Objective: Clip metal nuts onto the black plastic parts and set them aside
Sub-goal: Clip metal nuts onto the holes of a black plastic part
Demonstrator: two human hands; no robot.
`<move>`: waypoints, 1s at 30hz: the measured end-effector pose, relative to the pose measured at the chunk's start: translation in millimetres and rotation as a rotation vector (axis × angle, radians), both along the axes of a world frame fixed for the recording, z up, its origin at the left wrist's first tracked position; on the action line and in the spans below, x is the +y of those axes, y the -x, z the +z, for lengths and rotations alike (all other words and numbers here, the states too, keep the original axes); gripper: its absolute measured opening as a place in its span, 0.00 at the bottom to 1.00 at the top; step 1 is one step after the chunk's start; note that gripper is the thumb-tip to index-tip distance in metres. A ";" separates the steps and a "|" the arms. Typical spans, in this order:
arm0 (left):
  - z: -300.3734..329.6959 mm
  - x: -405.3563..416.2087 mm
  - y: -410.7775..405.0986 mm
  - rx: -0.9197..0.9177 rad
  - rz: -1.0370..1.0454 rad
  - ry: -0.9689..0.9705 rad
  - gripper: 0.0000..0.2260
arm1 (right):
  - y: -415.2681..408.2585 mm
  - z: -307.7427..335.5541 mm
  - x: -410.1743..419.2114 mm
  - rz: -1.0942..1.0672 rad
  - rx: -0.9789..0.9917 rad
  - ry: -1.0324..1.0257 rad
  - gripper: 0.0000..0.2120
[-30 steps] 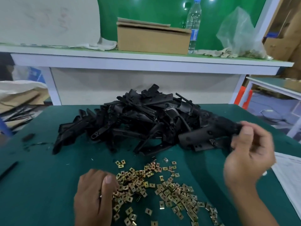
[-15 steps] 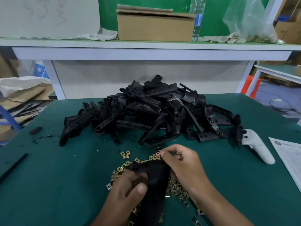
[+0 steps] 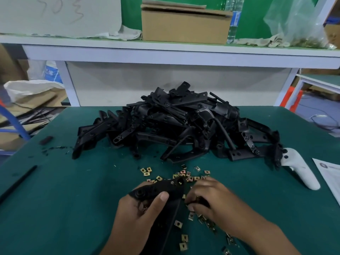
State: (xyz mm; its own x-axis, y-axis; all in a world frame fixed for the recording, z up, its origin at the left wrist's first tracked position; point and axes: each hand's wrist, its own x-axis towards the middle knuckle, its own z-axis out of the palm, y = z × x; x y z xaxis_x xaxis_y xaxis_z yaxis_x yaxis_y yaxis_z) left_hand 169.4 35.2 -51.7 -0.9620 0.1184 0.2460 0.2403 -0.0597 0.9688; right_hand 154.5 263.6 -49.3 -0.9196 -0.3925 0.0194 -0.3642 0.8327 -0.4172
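Left hand (image 3: 139,216) grips black part (image 3: 161,203) low over counter (image 3: 55,199), hole end up. Right hand (image 3: 207,197) curled over nuts (image 3: 184,175), seemingly pinching one; unclear. Step: nut pickup. Next: align nut with part's edge, push on.

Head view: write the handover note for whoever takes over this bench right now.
Left hand grips one black plastic part near its holed end, over the loose metal nuts.
Right hand, fingers curled, is down among the nuts beside that part; whether it pinches one is too blurred to tell.
Pile of black parts lies behind on the green table.
Done: no finished, set-aside parts can be made out.
Left: clip nuts onto the held part, set it aside, then work through the pile.
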 end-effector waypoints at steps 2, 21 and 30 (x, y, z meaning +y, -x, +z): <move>-4.0 -1.4 0.1 0.044 0.007 0.089 0.10 | 1.5 -3.4 -0.2 0.011 0.026 -0.004 0.07; -15.9 1.0 2.2 0.120 -0.240 0.409 0.06 | -9.1 24.9 -22.1 -0.178 -0.370 1.119 0.05; -18.7 4.0 0.2 0.223 -0.250 0.548 0.07 | -13.3 19.5 -27.9 -0.167 -0.430 1.016 0.05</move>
